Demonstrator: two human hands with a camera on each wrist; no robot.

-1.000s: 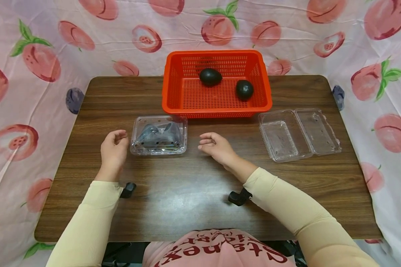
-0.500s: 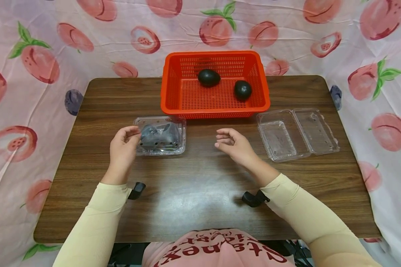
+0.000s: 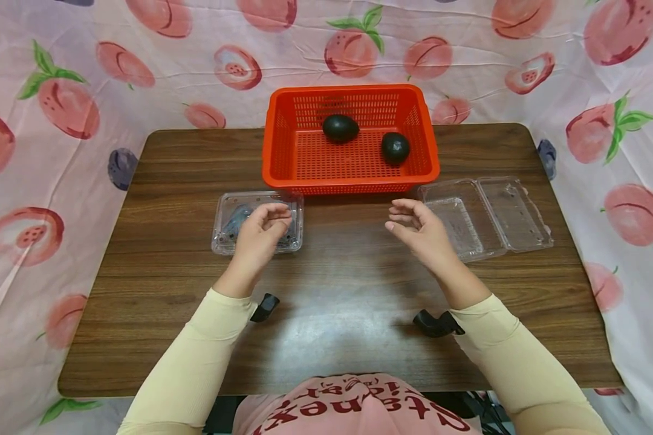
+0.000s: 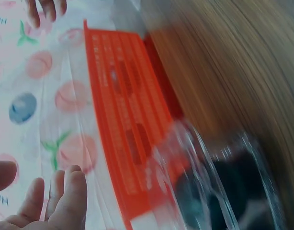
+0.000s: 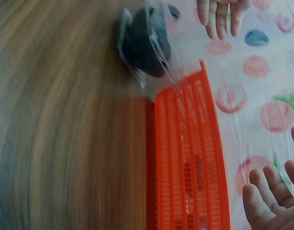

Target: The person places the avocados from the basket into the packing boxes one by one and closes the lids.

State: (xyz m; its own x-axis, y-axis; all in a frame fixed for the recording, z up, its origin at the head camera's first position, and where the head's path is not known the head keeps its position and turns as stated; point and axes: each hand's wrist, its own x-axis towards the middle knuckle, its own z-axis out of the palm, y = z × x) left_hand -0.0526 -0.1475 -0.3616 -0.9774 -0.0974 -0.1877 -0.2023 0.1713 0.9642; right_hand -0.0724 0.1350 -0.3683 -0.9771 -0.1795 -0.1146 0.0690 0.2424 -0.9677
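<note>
My left hand (image 3: 260, 235) hovers over the closed clear plastic clamshell box (image 3: 222, 241), hiding its right half in the head view. Dark contents (image 5: 146, 43) show through that box's lid in the right wrist view. My right hand (image 3: 425, 232) is in the air by the left edge of an open clear clamshell box (image 3: 514, 211), covering part of its tray. Both hands have loosely bent fingers with nothing between them. Behind them stands an orange basket (image 3: 354, 181) holding a dark avocado (image 3: 340, 128) at the back and another dark avocado (image 3: 395, 148) to its right.
All of this stands on a brown wooden table (image 3: 337, 338). Peach-printed cloth (image 3: 283, 48) hangs behind the table and along both sides. A black wrist camera mount (image 3: 265, 308) sticks out from the left sleeve (image 3: 196, 356).
My left hand has moved right, from beside the closed box to over it. My right hand has moved right, towards the open box. The boxes, basket and avocados have stayed put.
</note>
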